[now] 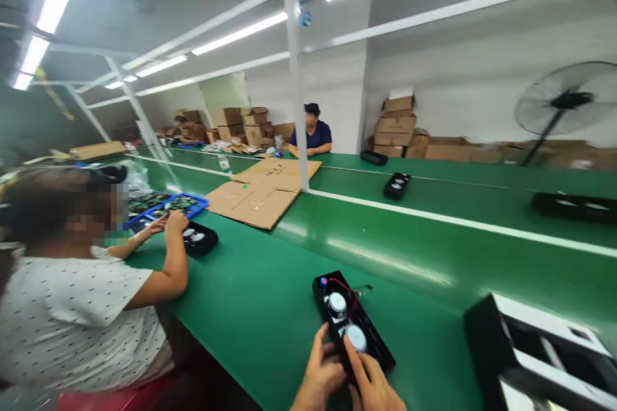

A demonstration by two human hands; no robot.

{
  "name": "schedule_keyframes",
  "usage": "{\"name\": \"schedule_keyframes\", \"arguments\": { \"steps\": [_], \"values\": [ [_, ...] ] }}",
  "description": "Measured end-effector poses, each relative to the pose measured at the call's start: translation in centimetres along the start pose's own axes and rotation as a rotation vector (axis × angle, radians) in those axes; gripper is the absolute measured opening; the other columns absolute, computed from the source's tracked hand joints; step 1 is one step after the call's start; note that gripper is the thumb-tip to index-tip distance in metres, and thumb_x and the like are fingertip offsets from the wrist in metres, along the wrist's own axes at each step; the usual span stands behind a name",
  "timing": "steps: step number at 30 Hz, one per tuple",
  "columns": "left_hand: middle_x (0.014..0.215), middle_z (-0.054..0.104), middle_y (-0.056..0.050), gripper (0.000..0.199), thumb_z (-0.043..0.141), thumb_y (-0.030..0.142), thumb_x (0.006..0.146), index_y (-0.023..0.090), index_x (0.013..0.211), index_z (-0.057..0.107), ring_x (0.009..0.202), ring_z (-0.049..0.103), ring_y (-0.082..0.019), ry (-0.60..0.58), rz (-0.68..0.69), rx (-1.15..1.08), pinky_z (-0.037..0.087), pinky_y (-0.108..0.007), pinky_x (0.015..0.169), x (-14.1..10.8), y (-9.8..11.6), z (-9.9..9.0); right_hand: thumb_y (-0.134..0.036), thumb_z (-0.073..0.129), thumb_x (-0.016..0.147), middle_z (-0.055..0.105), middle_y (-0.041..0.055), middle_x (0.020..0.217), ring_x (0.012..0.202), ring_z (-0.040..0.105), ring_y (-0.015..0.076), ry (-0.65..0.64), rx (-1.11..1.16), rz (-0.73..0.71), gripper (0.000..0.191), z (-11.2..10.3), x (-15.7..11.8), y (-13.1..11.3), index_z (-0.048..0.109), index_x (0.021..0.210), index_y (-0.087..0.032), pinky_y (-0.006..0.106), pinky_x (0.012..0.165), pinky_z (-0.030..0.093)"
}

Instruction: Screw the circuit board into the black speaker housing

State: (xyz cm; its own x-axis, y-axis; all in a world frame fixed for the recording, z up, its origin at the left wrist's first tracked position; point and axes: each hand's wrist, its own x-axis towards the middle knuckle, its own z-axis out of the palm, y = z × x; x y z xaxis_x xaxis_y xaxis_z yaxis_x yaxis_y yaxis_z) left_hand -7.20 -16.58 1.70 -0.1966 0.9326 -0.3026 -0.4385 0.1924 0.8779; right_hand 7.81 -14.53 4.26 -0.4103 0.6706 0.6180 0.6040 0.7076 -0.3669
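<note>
A black speaker housing with two round white-backed drivers, a red wire and a small circuit board at its far end lies open on the green bench. Against its near left side is my left hand, its thumb and fingers apart and nothing visible in them. My right hand is at the near end, fingers over the housing close to the nearer driver. Its fingers lie close together, and whatever they hold, if anything, is hidden.
A black and white box stands at the right. On the left a person works by another black housing and a blue tray. Flat cardboard and a white post are ahead.
</note>
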Motion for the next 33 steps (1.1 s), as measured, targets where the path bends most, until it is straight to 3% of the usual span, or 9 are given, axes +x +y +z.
{"name": "schedule_keyframes", "arguments": {
  "steps": [5, 8, 12, 17, 22, 25, 27, 29, 33],
  "values": [
    [0.155, 0.050, -0.012, 0.068, 0.074, 0.049, 0.082, 0.029, 0.142, 0.049, 0.145, 0.049, -0.033, 0.190, 0.366, 0.252, 0.044, -0.047, 0.118, 0.5, 5.6, -1.2, 0.002, 0.041, 0.083, 0.075, 0.0073, 0.098, 0.084, 0.074, 0.0256, -0.125, -0.005, 0.085, 0.079, -6.8, 0.2, 1.2, 0.046, 0.155, -0.027, 0.036, 0.070, 0.065],
    [0.150, 0.056, -0.013, 0.061, 0.069, 0.052, 0.087, 0.027, 0.139, 0.051, 0.143, 0.053, -0.031, 0.174, 0.387, 0.298, 0.042, -0.049, 0.119, 2.4, 7.8, -1.3, 0.004, 0.041, 0.084, 0.074, 0.0058, 0.091, 0.080, 0.070, 0.0227, -0.228, 0.024, 0.058, 0.069, -10.3, -0.9, 3.1, 0.058, 0.145, -0.024, 0.034, 0.068, 0.060],
    [0.148, 0.059, -0.016, 0.061, 0.065, 0.060, 0.088, 0.022, 0.135, 0.055, 0.143, 0.052, -0.033, -0.069, 0.313, 0.339, 0.038, -0.051, 0.122, 4.6, 7.2, 0.8, 0.005, 0.040, 0.089, 0.074, 0.0057, 0.089, 0.082, 0.068, 0.0208, -0.287, 0.009, 0.047, 0.059, -13.8, -3.3, 5.2, 0.064, 0.136, -0.022, 0.032, 0.067, 0.057],
    [0.135, 0.069, -0.015, 0.060, 0.068, 0.059, 0.086, 0.019, 0.130, 0.062, 0.128, 0.064, -0.033, -0.297, 0.249, 0.375, 0.047, -0.047, 0.113, 4.7, 4.4, 4.1, -0.004, 0.048, 0.094, 0.077, 0.0072, 0.100, 0.090, 0.071, 0.0206, -0.254, 0.132, 0.246, 0.048, -16.3, -4.4, 5.2, 0.067, 0.133, -0.023, 0.035, 0.080, 0.061],
    [0.134, 0.067, -0.012, 0.053, 0.064, 0.055, 0.090, 0.020, 0.131, 0.059, 0.128, 0.062, -0.031, -0.304, 0.306, 0.381, 0.045, -0.044, 0.113, 3.7, 3.2, 4.6, -0.025, 0.062, 0.095, 0.081, 0.0083, 0.093, 0.067, 0.069, 0.0183, 0.018, 0.199, 0.557, 0.020, -16.3, -1.9, 5.1, 0.080, 0.104, -0.020, 0.030, 0.062, 0.059],
    [0.133, 0.067, -0.012, 0.053, 0.063, 0.055, 0.091, 0.020, 0.130, 0.059, 0.128, 0.061, -0.031, -0.307, 0.354, 0.379, 0.045, -0.046, 0.114, 3.7, 3.1, 4.3, -0.033, 0.064, 0.095, 0.083, 0.0080, 0.087, 0.060, 0.069, 0.0182, 0.191, 0.177, 0.694, 0.022, -14.8, 1.2, 5.7, 0.082, 0.093, -0.019, 0.031, 0.060, 0.058],
    [0.133, 0.067, -0.013, 0.053, 0.063, 0.056, 0.091, 0.021, 0.131, 0.059, 0.129, 0.061, -0.032, -0.315, 0.382, 0.382, 0.045, -0.047, 0.114, 3.8, 3.1, 4.2, -0.036, 0.064, 0.095, 0.084, 0.0076, 0.090, 0.065, 0.072, 0.0196, 0.167, 0.180, 0.727, 0.025, -13.4, 3.6, 5.8, 0.083, 0.091, -0.020, 0.031, 0.062, 0.057],
    [0.134, 0.067, -0.013, 0.053, 0.061, 0.056, 0.092, 0.021, 0.132, 0.058, 0.129, 0.061, -0.032, -0.331, 0.407, 0.385, 0.045, -0.047, 0.115, 3.9, 3.0, 4.1, -0.038, 0.068, 0.094, 0.084, 0.0061, 0.090, 0.072, 0.074, 0.0215, 0.035, 0.156, 0.714, 0.022, -12.0, 5.9, 5.6, 0.083, 0.092, -0.023, 0.032, 0.070, 0.058],
    [0.135, 0.066, -0.014, 0.059, 0.059, 0.062, 0.092, 0.020, 0.134, 0.059, 0.131, 0.060, -0.033, -0.363, 0.465, 0.397, 0.044, -0.048, 0.115, 4.1, 3.0, 4.1, -0.029, 0.079, 0.086, 0.083, 0.0046, 0.091, 0.087, 0.076, 0.0242, -0.118, 0.171, 0.622, 0.024, -10.2, 8.1, 4.5, 0.082, 0.109, -0.024, 0.037, 0.087, 0.059]
  ]
}}
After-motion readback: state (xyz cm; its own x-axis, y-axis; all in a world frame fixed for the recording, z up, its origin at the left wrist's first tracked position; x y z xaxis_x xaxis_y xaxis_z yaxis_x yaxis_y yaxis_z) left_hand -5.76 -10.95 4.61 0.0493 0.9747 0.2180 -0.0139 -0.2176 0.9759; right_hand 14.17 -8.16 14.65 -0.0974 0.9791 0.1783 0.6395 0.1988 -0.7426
